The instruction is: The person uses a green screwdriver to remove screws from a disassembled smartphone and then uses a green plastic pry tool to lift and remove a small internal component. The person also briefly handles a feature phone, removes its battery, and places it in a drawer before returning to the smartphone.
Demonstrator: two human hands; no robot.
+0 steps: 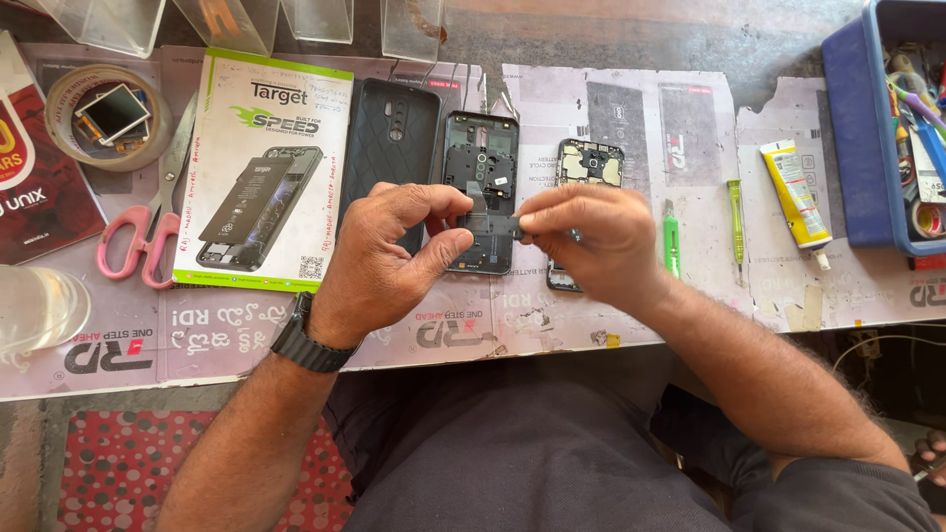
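— What's on the bench, from the left?

— Pink scissors point(138, 236), a battery box point(264, 169), a black back cover point(392, 138).

— And the hands?

— The left hand point(386, 258) and the right hand point(591, 238) meet over the open phone frame point(480, 187). Each pinches one end of a small dark strip point(490, 226), thumb and forefinger closed on it.

— How does the strip lie?

— Long axis side to side, level between the hands, just above the frame's lower half. Neither hand is nearer.

— Further right?

— A green tool point(735, 219), a glue tube point(796, 192).
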